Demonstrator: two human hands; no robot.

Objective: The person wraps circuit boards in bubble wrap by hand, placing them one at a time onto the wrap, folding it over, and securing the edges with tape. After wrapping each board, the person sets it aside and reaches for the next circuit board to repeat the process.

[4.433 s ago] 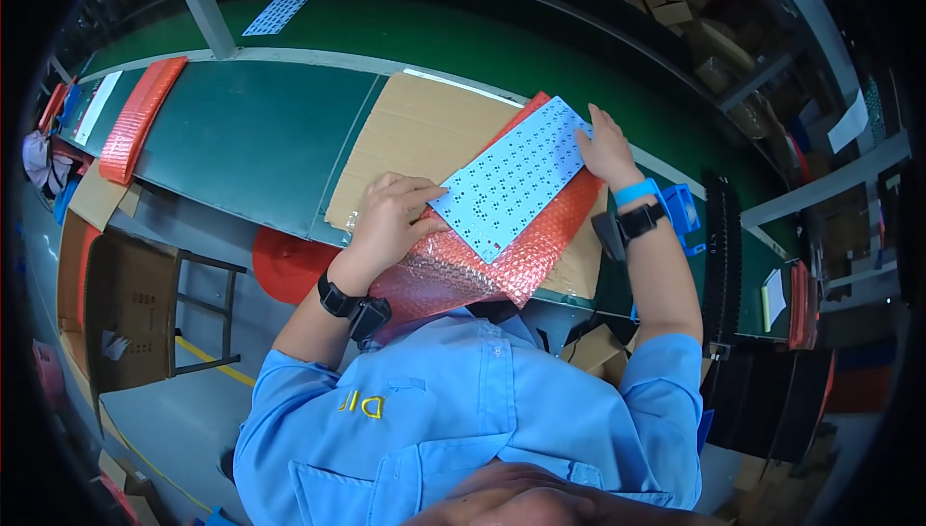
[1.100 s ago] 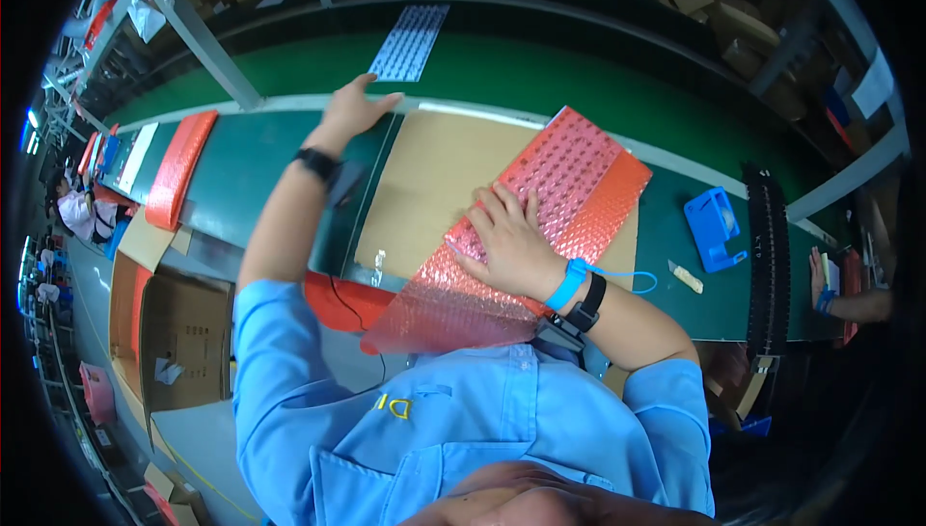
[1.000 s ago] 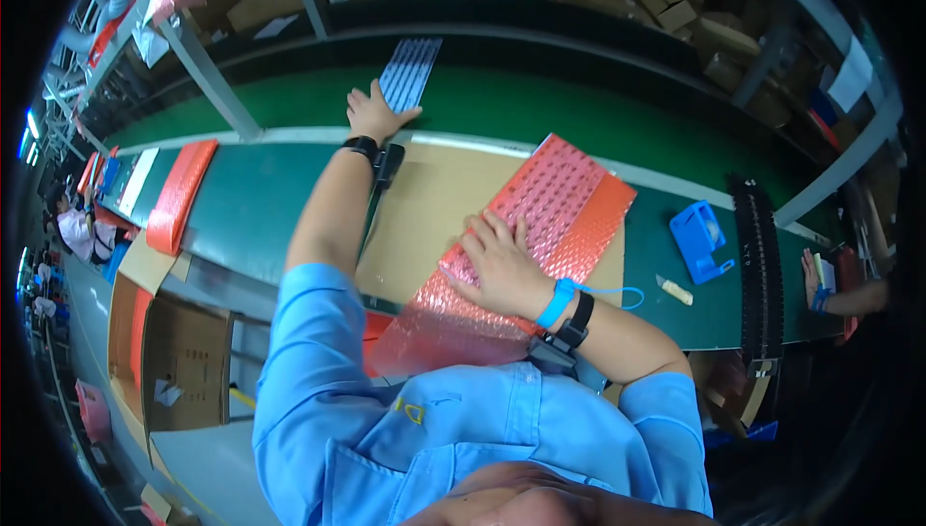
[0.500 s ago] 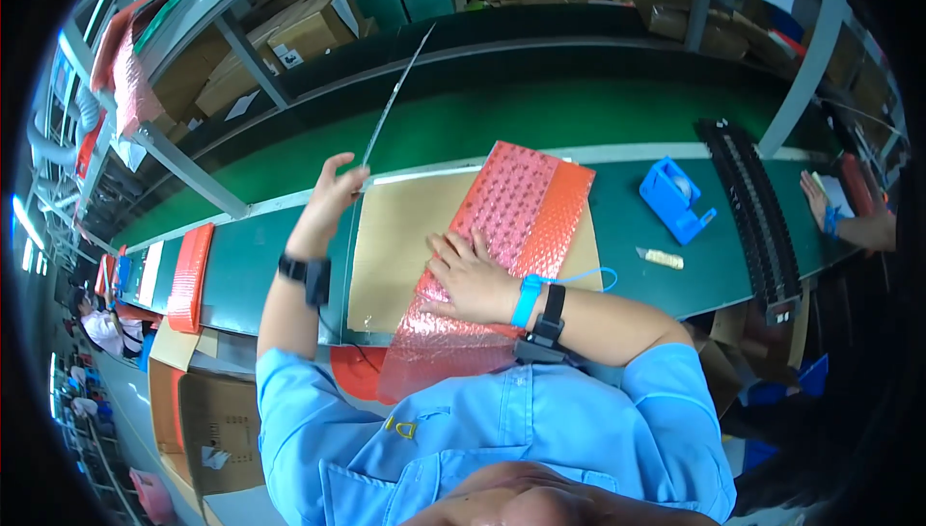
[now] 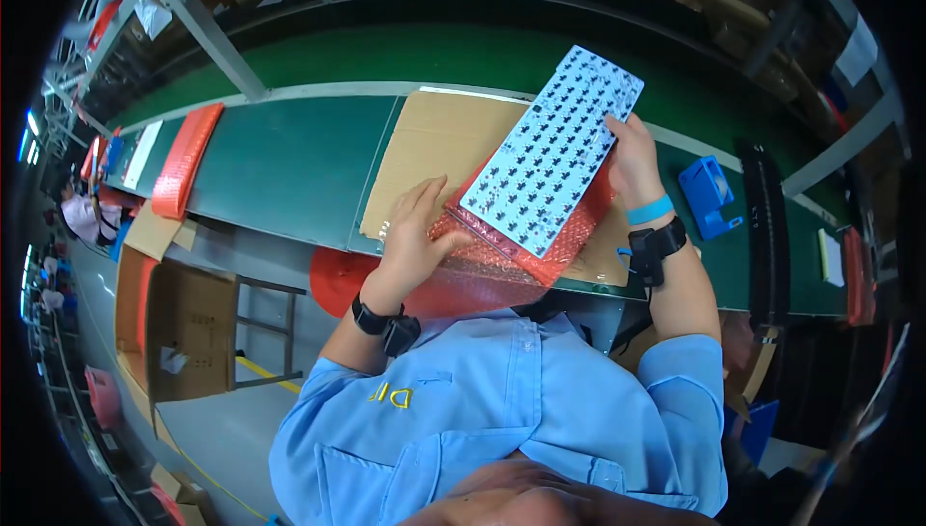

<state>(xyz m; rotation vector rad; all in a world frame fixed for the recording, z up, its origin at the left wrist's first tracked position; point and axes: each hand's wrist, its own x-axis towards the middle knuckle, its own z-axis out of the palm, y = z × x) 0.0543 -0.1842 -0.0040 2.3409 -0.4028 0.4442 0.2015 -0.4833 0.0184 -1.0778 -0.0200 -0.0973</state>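
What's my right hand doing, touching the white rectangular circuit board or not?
Touching: the head view shows your right hand gripping the board, thumb on top.

Glossy, bubble-textured plastic wrap point(image 5: 586, 220), smooth-looking circuit board point(image 5: 552, 154), matt cardboard sheet point(image 5: 439, 135), matt, creased cloth shirt point(image 5: 468, 386).

Looking down past a blue shirt point(image 5: 444, 410) onto a green tabletop point(image 5: 289, 160), a person's right hand point(image 5: 632, 161) grips the right edge of a white board point(image 5: 552, 152) patterned with rows of dark marks, thumb on top. The board slants over red bubble wrap point(image 5: 571, 254), above a brown cardboard sheet point(image 5: 424, 140). The left hand point(image 5: 413, 237), thumb apart from its fingers, is at the wrap's left side. Toward the right are a blue tape dispenser point(image 5: 707, 200) and a long black strip point(image 5: 767, 237).
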